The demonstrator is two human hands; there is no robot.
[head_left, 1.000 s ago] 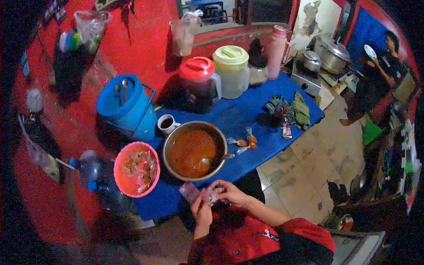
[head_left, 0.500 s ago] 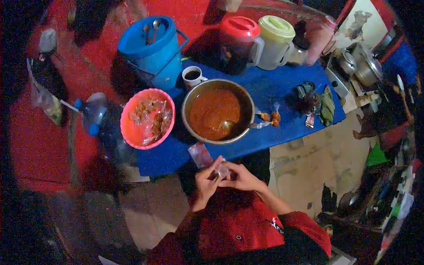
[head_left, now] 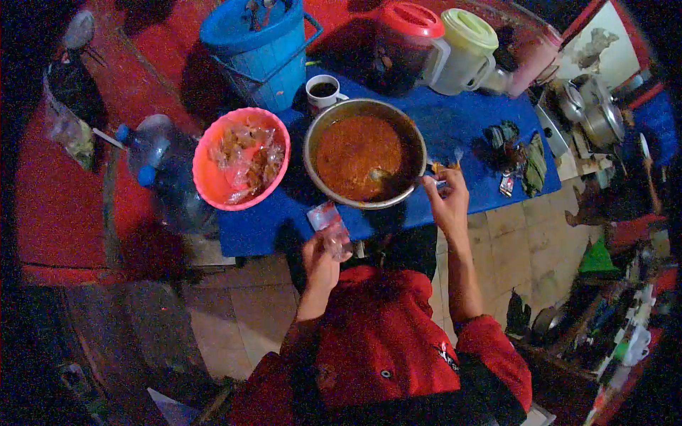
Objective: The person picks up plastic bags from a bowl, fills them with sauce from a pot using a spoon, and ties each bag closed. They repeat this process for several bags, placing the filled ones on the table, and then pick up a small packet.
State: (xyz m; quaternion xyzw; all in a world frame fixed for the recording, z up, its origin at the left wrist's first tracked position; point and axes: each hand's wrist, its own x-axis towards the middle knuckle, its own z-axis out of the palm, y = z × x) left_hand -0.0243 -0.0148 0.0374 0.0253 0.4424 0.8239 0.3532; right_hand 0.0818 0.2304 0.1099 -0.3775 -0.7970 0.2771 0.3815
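My left hand (head_left: 321, 261) is closed around a small clear plastic bag (head_left: 337, 245) in front of the blue table's edge. Just beyond it, a stack of flat clear bags (head_left: 324, 215) lies at that edge. At the right rim of a metal pot (head_left: 310, 165), the fingers of my right hand (head_left: 449, 202) are closed on the handle end of a ladle, mostly hidden by them. The ladle's bowl (head_left: 380, 174) lies partly sunk in the red-brown sauce (head_left: 355, 153). Small tied bags of orange filling (head_left: 435, 167) lie behind my right fingers, partly covered.
Left of the pot, a pink basin (head_left: 202, 170) holds filled plastic bags. Behind stand a cup of dark liquid (head_left: 323, 89), a blue bucket (head_left: 259, 67) and two lidded pitchers (head_left: 408, 53) (head_left: 465, 53). Crumpled cloth (head_left: 534, 165) lies at the table's right end.
My hands were together over the plastic bag at the table edge. Now my right hand has moved right and forward to the ladle handle, while my left keeps the bag. The view has shifted slightly.
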